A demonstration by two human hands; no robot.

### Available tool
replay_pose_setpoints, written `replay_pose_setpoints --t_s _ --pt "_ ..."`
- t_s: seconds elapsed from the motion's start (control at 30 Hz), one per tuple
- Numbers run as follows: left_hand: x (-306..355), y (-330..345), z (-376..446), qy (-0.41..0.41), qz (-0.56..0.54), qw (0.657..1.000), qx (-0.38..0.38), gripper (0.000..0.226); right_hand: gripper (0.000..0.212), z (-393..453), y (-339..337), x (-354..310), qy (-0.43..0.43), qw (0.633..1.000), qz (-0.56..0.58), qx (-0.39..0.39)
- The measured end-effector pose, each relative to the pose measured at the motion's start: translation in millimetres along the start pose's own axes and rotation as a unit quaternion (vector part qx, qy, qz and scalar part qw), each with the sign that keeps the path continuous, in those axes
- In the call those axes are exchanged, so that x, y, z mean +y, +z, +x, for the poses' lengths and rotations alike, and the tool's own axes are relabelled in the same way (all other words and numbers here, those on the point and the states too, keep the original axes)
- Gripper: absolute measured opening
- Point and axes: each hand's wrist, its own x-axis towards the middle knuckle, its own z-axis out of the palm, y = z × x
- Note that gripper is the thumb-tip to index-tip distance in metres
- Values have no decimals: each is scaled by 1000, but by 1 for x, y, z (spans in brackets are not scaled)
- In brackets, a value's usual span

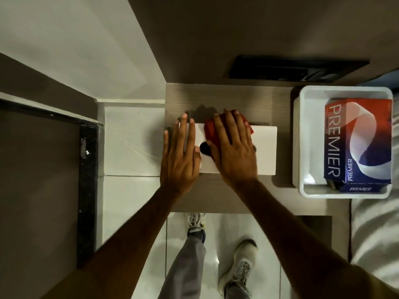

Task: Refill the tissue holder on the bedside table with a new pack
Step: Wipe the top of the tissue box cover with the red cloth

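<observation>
A white rectangular tissue holder (264, 147) lies on the wooden bedside table (226, 98), with a dark slot (205, 149) showing in its top. My left hand (180, 156) lies flat on the holder's left end, fingers spread. My right hand (234, 147) presses a red cloth (210, 130) flat onto the holder's top, covering most of the slot. A red, white and blue "PREMIER" tissue pack (358, 141) lies in a white plastic tub (301, 137) at the table's right end.
A black panel (298, 67) is set in the brown wall behind the table. White bedding (375, 229) lies to the right. White floor tiles (133, 139) and my two shoes are below and left of the table. A dark door frame (87, 190) stands at left.
</observation>
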Motion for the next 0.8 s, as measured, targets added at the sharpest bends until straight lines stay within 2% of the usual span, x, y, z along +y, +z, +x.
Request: replay_pose_setpoints --t_s 0.07,0.13,0.23,0.33,0.43,0.57,0.7,0.8 --pt "1 -1 0 1 -1 1000 7 60 67 -9 -7 22 -11 1000 -2 -5" --pt "2 -1 0 -4 6 1000 9 60 66 -6 -12 31 55 998 23 1" --pt "2 0 1 -13 9 1000 7 60 64 6 -12 7 132 990 46 5" --pt "1 1 2 -10 18 1000 2 60 60 1 -13 -4 58 997 40 -9" --pt "4 0 2 -20 50 998 -10 63 61 -25 -19 13 -5 999 46 -14" --pt "9 -3 3 -39 60 997 -24 62 59 -52 -19 27 39 998 59 -1" --pt "10 -3 4 -47 66 996 -24 62 64 -41 -5 -8 105 991 71 41" --pt "11 -3 4 -52 72 996 -26 62 64 -46 1 -14 58 997 41 39"
